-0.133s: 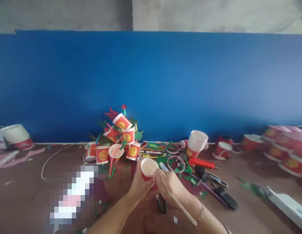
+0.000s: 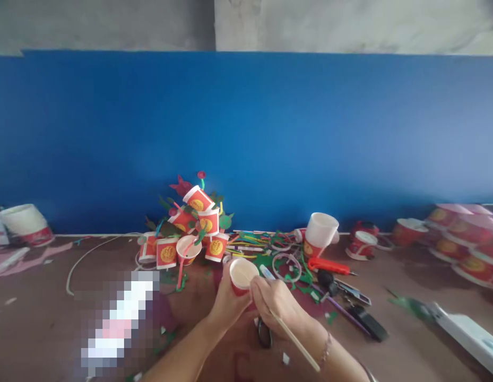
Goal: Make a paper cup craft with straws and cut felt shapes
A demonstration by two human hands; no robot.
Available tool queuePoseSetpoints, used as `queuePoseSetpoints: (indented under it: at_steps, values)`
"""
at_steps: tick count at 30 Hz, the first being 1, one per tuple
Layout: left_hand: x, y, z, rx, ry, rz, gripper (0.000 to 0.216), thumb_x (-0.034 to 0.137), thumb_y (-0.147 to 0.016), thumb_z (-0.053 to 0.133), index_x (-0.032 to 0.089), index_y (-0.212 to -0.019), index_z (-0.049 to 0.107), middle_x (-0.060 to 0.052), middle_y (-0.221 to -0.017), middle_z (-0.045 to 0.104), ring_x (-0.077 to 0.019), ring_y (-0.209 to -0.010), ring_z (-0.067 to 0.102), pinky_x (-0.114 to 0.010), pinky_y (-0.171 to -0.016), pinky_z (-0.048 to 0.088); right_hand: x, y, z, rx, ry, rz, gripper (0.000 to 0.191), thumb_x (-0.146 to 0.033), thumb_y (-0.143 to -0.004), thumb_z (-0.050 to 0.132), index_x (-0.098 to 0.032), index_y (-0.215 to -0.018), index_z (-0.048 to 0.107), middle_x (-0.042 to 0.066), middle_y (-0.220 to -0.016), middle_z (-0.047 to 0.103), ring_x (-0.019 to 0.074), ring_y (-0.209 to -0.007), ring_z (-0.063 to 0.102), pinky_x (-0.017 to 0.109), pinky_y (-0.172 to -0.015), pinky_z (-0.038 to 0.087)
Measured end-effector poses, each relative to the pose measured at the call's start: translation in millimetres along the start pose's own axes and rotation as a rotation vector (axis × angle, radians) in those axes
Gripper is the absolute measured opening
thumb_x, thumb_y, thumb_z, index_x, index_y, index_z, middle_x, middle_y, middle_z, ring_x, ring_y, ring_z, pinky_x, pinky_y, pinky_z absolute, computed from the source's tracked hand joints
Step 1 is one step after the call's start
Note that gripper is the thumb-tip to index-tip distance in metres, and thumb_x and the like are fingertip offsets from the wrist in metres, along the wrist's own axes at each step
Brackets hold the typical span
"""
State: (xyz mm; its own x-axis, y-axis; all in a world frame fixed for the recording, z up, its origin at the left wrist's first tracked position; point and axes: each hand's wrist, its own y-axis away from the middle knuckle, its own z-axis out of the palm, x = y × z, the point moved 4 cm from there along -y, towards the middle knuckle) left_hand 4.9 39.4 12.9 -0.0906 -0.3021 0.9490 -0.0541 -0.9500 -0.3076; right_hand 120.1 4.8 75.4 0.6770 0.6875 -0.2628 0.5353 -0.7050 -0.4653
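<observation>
My left hand (image 2: 226, 302) is wrapped round a red and white paper cup (image 2: 243, 271), its open mouth turned up towards me. Close against the cup's right side, my right hand (image 2: 278, 307) pinches a pale wooden stick (image 2: 297, 345). The stick's blunt end points down towards my right wrist; its other end is hidden by my fingers. Black scissor handles (image 2: 264, 333) lie beneath my hands. Behind the held cup stands a pile of paper cups (image 2: 208, 223), decorated with green leaf shapes and bent straws.
Several coloured straws (image 2: 250, 244) lie by the blue wall. To the right are stacked white and red cups (image 2: 321, 233), an orange-red cutter (image 2: 329, 266), keys with a black fob (image 2: 368, 321) and a white glue gun-like tool (image 2: 465, 329). More cups (image 2: 477, 244) stand far right.
</observation>
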Motion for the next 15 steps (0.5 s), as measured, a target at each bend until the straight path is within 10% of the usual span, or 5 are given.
queuePoseSetpoints:
  at_steps: [8, 15]
  values:
    - [11.6, 16.2, 27.8, -0.196, 0.017, 0.033, 0.067, 0.018, -0.062, 0.076, 0.019, -0.120, 0.043, -0.011, -0.116, 0.060, -0.0256, -0.104, 0.059, -0.037, -0.091, 0.046, 14.9, 1.8, -1.0, 0.025, 0.105, 0.046, 0.028, -0.019, -0.093, 0.028, -0.019, -0.072, 0.046, 0.003, -0.061, 0.059, 0.0126, -0.048, 0.050, 0.025, -0.050, 0.026]
    - [6.6, 2.8, 10.6, 0.046, 0.014, 0.018, 0.054, 0.017, -0.067, 0.069, 0.019, -0.116, 0.048, -0.007, -0.102, 0.063, -0.0231, -0.095, 0.061, -0.038, -0.089, 0.046, -9.3, 5.4, -39.5, 0.215, -0.039, -0.097, 0.010, -0.022, -0.087, 0.045, -0.020, -0.077, 0.048, -0.005, -0.050, 0.046, 0.0106, -0.044, 0.039, 0.023, -0.049, 0.025]
